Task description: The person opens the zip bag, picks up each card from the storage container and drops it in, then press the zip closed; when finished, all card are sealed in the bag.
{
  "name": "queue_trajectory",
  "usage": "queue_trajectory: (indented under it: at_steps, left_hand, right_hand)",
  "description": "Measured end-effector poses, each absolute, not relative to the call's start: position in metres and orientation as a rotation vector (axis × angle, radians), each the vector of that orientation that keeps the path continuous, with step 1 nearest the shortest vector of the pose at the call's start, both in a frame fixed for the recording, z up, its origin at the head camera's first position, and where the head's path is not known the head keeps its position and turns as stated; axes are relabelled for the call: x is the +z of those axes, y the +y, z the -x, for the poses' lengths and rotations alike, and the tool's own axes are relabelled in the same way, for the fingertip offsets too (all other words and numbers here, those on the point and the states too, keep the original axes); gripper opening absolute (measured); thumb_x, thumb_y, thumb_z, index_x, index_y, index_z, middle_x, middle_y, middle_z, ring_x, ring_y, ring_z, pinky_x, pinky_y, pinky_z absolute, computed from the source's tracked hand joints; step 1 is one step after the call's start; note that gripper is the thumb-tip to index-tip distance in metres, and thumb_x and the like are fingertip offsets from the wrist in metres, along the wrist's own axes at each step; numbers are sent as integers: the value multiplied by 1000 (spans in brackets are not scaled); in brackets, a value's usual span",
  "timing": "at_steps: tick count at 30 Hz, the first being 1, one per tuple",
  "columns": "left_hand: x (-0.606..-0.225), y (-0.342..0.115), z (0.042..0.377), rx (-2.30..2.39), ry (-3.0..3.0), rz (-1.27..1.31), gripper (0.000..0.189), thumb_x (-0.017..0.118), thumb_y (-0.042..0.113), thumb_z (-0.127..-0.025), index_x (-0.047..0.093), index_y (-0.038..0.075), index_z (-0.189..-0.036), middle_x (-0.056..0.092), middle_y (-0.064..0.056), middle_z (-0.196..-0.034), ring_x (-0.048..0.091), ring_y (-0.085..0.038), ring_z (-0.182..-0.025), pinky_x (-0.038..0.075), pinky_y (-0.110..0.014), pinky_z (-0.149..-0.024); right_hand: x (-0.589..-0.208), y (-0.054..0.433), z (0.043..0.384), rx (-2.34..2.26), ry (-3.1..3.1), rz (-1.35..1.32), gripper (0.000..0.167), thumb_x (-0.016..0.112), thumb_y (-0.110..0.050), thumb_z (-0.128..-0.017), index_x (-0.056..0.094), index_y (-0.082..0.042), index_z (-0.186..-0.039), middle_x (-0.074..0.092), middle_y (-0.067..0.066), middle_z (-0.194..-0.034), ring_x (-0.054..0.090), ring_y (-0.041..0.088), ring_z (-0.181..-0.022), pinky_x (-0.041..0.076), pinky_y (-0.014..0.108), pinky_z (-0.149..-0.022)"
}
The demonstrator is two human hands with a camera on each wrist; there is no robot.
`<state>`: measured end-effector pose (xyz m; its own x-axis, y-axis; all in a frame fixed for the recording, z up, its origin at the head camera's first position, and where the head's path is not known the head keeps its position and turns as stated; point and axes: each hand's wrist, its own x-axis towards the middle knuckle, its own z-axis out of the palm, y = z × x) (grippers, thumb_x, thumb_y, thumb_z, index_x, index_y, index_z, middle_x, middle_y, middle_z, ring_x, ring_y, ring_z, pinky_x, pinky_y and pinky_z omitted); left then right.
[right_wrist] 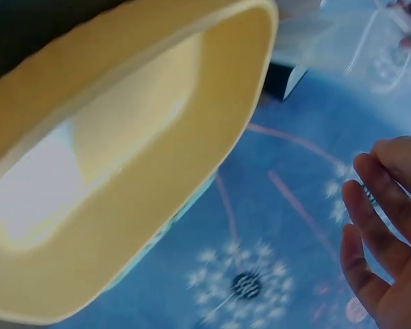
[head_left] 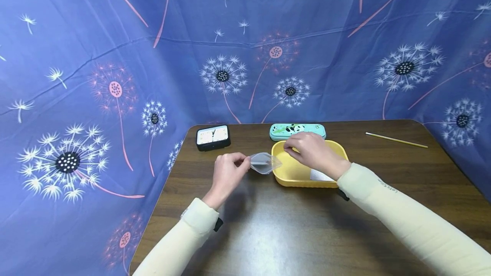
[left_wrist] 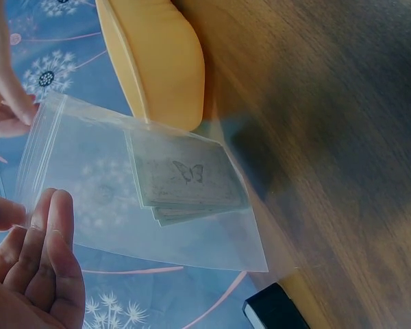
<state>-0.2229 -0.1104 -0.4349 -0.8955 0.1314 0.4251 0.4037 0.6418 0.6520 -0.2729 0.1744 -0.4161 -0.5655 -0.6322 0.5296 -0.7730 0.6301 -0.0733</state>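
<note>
My left hand (head_left: 228, 173) pinches the zip edge of a clear plastic zip bag (head_left: 264, 163) over the table, just left of a yellow basket (head_left: 291, 179). Inside the bag, the left wrist view shows a small stack of greenish paper sheets (left_wrist: 188, 171), the top one printed with a butterfly. Above the basket is my right hand (head_left: 312, 150), its fingers loosely bent with nothing between them in the right wrist view (right_wrist: 390, 226). A flat white piece (head_left: 320, 176) lies in the basket, partly hidden by the right wrist.
Behind the basket lies a teal pencil case (head_left: 297, 130) with a panda on it. A black-framed clock (head_left: 212, 137) stands at the back left. On the right, a thin yellow stick with a white tip (head_left: 397, 139) rests on the wooden table (head_left: 261, 233).
</note>
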Motion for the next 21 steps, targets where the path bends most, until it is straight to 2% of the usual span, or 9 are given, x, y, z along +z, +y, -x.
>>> queue_trajectory:
  at_steps: [9,16,21]
  left_hand:
    - [-437,-110,225,-1067,-2515,419,20,71,18,-94,78,18,-76,64,15,-62,59,-5,-55,47,-28,-54]
    - [-438,-110,226,-1078,-2511,420,20,71,18,-94,78,19,-75,65,13,-62,62,-10,-56,48,-29,-55]
    - [-438,-111,225,-1089,-2511,424,20,70,18,-95,78,18,-76,66,12,-62,64,-12,-56,48,-30,-54]
  right_hand:
    - [-437,217,295,322,-2660,-909,9,77,-5,-91,79,-14,-90,73,-3,-87,65,15,-73,54,40,-64]
    - [-463,240,307,283,-2803,-845,22,71,-1,-92,72,-15,-76,61,-6,-68,49,13,-59,45,36,-57]
    - [-479,252,312,232,-2977,-807,8,80,-9,-91,76,-9,-84,67,-3,-73,55,13,-62,50,39,-61]
